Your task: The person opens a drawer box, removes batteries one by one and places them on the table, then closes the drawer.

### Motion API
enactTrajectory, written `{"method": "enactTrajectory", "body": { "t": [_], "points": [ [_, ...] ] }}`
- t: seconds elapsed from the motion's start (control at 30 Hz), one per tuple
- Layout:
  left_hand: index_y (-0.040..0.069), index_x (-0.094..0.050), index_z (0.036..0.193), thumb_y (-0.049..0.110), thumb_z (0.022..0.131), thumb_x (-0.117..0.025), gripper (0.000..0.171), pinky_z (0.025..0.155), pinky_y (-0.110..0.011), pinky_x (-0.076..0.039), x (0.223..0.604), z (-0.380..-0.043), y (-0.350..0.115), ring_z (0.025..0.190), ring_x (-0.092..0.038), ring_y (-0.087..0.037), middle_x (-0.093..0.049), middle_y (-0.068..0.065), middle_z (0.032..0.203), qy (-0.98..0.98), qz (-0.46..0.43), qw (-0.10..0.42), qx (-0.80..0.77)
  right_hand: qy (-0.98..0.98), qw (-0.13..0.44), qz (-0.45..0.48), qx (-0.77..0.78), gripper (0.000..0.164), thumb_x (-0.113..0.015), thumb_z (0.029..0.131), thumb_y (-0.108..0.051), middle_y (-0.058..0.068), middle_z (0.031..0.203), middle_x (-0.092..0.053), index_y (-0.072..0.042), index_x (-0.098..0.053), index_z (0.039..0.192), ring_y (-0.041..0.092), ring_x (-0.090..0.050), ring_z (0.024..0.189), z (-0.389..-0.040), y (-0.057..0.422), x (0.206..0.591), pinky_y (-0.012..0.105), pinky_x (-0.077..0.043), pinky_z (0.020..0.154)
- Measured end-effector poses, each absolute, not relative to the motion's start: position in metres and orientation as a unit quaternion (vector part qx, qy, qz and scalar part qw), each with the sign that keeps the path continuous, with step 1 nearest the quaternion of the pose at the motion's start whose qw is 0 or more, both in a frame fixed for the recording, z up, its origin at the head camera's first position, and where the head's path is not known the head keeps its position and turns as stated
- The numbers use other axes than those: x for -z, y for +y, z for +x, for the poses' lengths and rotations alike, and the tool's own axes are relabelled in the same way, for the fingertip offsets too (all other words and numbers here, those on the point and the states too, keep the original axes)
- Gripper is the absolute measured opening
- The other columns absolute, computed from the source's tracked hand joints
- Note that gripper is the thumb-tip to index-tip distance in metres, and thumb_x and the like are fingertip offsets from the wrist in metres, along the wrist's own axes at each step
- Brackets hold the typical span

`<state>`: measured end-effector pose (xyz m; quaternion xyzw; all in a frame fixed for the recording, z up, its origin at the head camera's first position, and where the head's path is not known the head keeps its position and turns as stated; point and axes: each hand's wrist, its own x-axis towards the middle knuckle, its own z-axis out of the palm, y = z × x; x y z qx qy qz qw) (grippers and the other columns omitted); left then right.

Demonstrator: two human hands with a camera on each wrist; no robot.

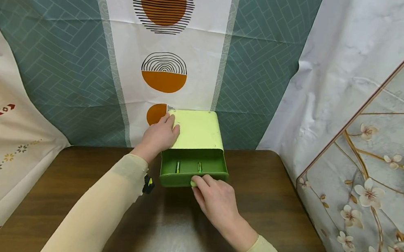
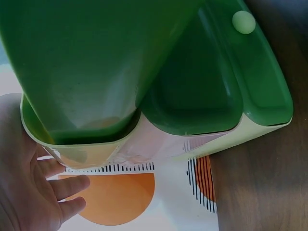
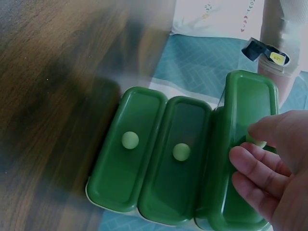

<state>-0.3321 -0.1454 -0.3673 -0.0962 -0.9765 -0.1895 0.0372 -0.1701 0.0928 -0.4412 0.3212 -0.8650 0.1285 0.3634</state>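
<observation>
A small chest of drawers (image 1: 199, 130) with a pale yellow-green shell stands against the back wall. Its top drawer (image 1: 172, 180), dark green, is pulled out. Two slim battery-like cylinders (image 1: 199, 167) lie apart on the drawer's floor. My right hand (image 1: 216, 197) pinches the round light-green knob (image 3: 256, 141) on the drawer front between thumb and fingers. Resting on the chest's top left edge is my left hand (image 1: 160, 136), its fingers (image 2: 70, 186) extended along the shell in the left wrist view.
Below the pulled-out drawer, the middle drawer (image 3: 183, 187) and bottom drawer (image 3: 126, 175) are closed, each with a round knob. The chest stands at the back of a dark wooden table (image 1: 264, 202). Patterned cloths (image 1: 267, 67) hang behind and at both sides.
</observation>
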Motion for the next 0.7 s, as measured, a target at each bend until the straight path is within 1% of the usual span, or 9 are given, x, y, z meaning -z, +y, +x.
{"method": "enactTrajectory", "body": {
  "t": [0.33,0.53,0.7],
  "points": [
    [0.002,-0.023,0.176,0.045,0.119,-0.028,0.071,0.127,-0.061,-0.033,0.369,-0.3318,-0.1456,0.161,-0.032,-0.045,-0.018,-0.02,0.182,-0.975,-0.093,0.044,0.195,-0.864,0.363,0.323,-0.131,0.029,-0.089,0.094,-0.016,-0.007,0.094,-0.069,-0.02,-0.074,0.118,0.019,-0.064,0.061,-0.17,0.0931,0.4448,0.034,-0.051,0.052],
    [0.003,-0.023,0.176,0.044,0.119,-0.027,0.071,0.127,-0.061,-0.032,0.3705,-0.333,-0.1462,0.162,-0.031,-0.045,-0.017,-0.02,0.182,-0.975,-0.092,0.04,0.198,-0.866,0.356,0.324,-0.132,0.027,-0.086,0.097,-0.017,-0.007,0.096,-0.069,-0.02,-0.073,0.12,0.017,-0.065,0.064,-0.1681,0.0938,0.4465,0.033,-0.052,0.053],
    [0.004,-0.023,0.176,0.045,0.119,-0.028,0.071,0.126,-0.061,-0.033,0.3709,-0.3324,-0.1458,0.161,-0.031,-0.045,-0.017,-0.019,0.182,-0.975,-0.092,0.04,0.201,-0.866,0.355,0.325,-0.133,0.027,-0.086,0.097,-0.018,-0.007,0.097,-0.07,-0.02,-0.074,0.121,0.016,-0.065,0.064,-0.1669,0.0948,0.4482,0.033,-0.052,0.053]
  ]
}}
